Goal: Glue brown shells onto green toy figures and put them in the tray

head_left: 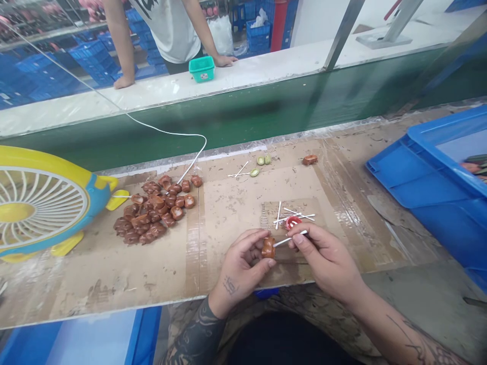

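While both hands are held close together over the cardboard-covered bench, the scene is set out as follows.

Left hand: the left hand is closed on a small brown piece, which is pinched between thumb and fingers just above the bench.
Right hand: the right hand is closed on a thin white stick, gripped between thumb and forefinger; the stick's far end is laid against the brown piece.
Hands together: the two hands are nearly touching, joined only by stick and piece.
Just beyond the right hand: a small red cap is seen on the bench, with several loose white sticks lying across and beside it.
Well left of the left hand: a heap of brown pieces is spread on the cardboard.
Further left still: a yellow and blue desk fan is stood on the bench, and a white cable is run past the heap.
Far beyond the hands: two crossed sticks, a few small green pieces and a single brown piece are laid near the bench's far edge.
Right of the right hand: a blue plastic crate is set on the bench edge; its contents cannot be made out.
Across the green conveyor: another person's hands are rested on a white ledge, beside a small teal basket.
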### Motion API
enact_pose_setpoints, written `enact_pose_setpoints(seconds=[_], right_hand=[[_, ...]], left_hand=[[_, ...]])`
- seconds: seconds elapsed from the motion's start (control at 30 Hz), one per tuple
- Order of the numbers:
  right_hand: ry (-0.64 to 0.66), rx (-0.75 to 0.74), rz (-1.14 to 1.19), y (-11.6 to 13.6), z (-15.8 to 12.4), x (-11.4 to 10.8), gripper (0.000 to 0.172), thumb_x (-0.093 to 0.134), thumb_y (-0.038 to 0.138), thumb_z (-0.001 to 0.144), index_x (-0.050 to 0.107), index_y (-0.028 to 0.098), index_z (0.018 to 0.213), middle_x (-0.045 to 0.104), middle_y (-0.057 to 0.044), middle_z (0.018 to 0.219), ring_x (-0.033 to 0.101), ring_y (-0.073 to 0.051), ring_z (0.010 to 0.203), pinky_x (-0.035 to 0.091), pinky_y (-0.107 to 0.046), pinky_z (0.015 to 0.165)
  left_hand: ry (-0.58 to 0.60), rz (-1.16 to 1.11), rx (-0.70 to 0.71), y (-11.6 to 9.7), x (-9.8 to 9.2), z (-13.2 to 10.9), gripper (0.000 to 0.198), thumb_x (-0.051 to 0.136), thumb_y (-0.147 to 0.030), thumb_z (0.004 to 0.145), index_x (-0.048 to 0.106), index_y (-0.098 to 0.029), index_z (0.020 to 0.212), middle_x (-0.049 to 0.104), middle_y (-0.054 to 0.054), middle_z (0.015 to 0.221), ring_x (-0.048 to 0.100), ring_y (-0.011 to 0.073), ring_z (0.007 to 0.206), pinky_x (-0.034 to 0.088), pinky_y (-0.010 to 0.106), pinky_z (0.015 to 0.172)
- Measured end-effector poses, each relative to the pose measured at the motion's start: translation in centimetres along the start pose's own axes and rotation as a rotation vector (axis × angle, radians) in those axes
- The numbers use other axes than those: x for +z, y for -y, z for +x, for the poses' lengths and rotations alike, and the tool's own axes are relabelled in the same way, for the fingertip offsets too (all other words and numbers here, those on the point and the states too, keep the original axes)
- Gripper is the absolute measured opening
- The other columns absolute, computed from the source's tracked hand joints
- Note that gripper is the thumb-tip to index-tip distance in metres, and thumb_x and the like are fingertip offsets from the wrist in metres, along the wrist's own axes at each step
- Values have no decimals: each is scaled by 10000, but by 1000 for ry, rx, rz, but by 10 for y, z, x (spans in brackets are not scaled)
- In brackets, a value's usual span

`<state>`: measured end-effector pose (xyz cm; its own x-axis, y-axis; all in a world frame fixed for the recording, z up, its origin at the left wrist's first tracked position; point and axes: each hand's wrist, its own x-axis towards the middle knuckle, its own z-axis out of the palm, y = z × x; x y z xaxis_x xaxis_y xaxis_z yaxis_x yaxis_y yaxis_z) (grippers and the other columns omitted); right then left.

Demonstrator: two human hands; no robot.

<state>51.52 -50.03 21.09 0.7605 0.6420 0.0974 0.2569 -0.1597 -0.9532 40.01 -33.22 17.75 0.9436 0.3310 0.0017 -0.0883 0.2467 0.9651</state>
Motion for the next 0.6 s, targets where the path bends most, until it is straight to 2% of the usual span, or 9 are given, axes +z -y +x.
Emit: enact_pose_setpoints(seconds=[0.13, 0.2, 0.3, 0.37, 0.47, 0.6], right_hand=[[12, -28, -10, -3, -1, 0, 186, 512, 328, 1074, 652, 254, 977, 648, 24, 845, 611, -138, 791, 481, -251, 732], [1, -76, -12, -5, -2, -3, 149, 530, 308, 1066, 659, 263, 1008, 663, 24, 856, 634, -139, 807, 492, -253, 749], [-114, -122, -74, -9, 1, -13, 114, 562, 300, 1048, 670, 265, 1043, 700, 10, 897, 672, -159, 850, 511, -278, 798], [-195, -113, -203, -12, 7, -20, 127, 567, 313, 1038, 678, 251, 1031, 727, -12, 927, 690, -183, 867, 516, -306, 814], [-215, -101, -400, -18, 17, -27, 163, 549, 318, 1021, 680, 227, 986, 752, -36, 913, 706, -213, 846, 520, -328, 774], [-172, -109, -476, -25, 23, -28, 181, 526, 309, 1015, 679, 224, 970, 765, -36, 926, 711, -216, 844, 519, -328, 753]], left_hand=[[-20, -44, -90, -2, -1, -1, 517, 889, -296, 803, 715, -252, 1288, 725, 104, 1202, 699, 182, 1010, 581, 271, 867], [-40, -58, -131, -3, -1, -1, 471, 880, -337, 813, 718, -219, 1238, 760, 107, 1154, 709, 182, 976, 582, 280, 854], [-75, -38, -121, -5, 0, 0, 382, 846, -412, 838, 737, -183, 1123, 781, 100, 1055, 710, 174, 882, 579, 280, 791], [-98, -28, -102, -6, 0, 1, 390, 841, -436, 836, 740, -176, 1108, 784, 102, 1034, 709, 177, 848, 578, 285, 762], [-117, -14, -86, -5, 0, 2, 387, 857, -413, 820, 752, -181, 1112, 790, 115, 1100, 725, 205, 941, 587, 304, 824], [-105, -9, -70, -4, 0, 2, 356, 861, -378, 823, 768, -199, 1116, 799, 109, 1130, 731, 205, 1003, 587, 296, 875]])
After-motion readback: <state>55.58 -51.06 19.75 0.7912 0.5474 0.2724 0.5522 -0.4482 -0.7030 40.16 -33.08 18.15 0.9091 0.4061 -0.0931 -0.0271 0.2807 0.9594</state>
